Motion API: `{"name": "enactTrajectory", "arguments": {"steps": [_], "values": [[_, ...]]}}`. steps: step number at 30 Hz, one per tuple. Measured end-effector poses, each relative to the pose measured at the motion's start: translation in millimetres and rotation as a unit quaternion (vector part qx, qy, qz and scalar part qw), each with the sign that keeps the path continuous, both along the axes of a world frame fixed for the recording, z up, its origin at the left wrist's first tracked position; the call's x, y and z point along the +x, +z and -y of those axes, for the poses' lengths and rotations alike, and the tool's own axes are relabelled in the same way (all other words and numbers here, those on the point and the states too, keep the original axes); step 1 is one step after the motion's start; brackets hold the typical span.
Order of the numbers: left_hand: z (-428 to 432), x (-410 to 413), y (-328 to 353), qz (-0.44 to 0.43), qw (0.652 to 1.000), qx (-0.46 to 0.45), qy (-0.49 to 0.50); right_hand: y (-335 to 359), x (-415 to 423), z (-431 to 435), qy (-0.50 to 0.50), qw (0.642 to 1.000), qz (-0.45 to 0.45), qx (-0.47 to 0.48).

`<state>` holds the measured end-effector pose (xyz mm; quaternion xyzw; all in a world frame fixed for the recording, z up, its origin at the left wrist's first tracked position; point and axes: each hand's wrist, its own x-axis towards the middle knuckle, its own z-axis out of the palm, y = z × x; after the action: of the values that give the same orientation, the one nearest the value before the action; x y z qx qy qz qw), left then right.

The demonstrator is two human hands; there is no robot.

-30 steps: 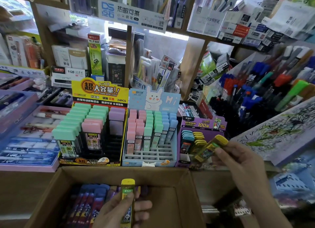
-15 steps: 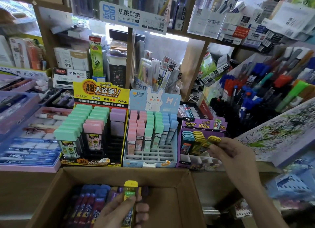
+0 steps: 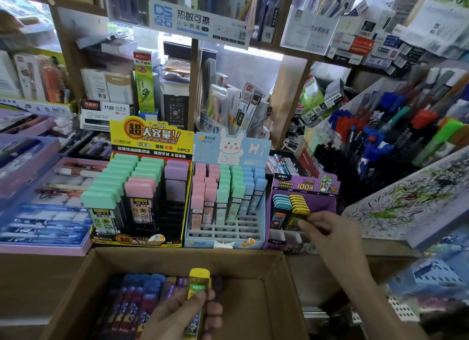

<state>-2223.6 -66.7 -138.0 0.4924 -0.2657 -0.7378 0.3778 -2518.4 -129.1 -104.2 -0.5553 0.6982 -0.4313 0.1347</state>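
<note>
At the purple display box (image 3: 304, 186), the right hand (image 3: 330, 234) is pinching 1 yellow case (image 3: 299, 214) into its row; tilting it is likely risking a jam. Below, the left hand (image 3: 175, 314) is gripping a 2nd case (image 3: 198, 289).

Purple display (image 3: 304, 186) front slots free; yellow cases (image 3: 298, 203) fill rear

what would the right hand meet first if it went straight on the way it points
Probably the row of yellow cases in the purple display box: the right hand, pinching one yellow case, points up-left at them. Depth is unclear.
</note>
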Motion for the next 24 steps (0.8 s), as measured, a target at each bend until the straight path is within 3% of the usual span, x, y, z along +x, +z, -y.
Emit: {"name": "enactTrajectory", "arguments": {"steps": [9, 13, 19, 24], "values": [[8.3, -0.3, -2.1, 0.020, 1.000, -0.007, 0.005, -5.1, 4.0, -10.2, -0.059, 0.998, -0.016, -0.014], [8.1, -1.8, -4.4, 0.028, 1.000, 0.003, 0.001, -7.7, 25.2, -29.1, -0.020, 0.999, 0.021, -0.020], [8.3, -2.2, -6.4, 0.080, 0.996, -0.039, 0.006, -32.9, 70.7, -47.9, 0.086, 0.978, 0.111, 0.155], [10.8, 3.1, 1.3, 0.144, 0.982, -0.117, -0.013, -62.0, 91.3, -44.3, 0.126, 0.945, -0.068, 0.294]]}}
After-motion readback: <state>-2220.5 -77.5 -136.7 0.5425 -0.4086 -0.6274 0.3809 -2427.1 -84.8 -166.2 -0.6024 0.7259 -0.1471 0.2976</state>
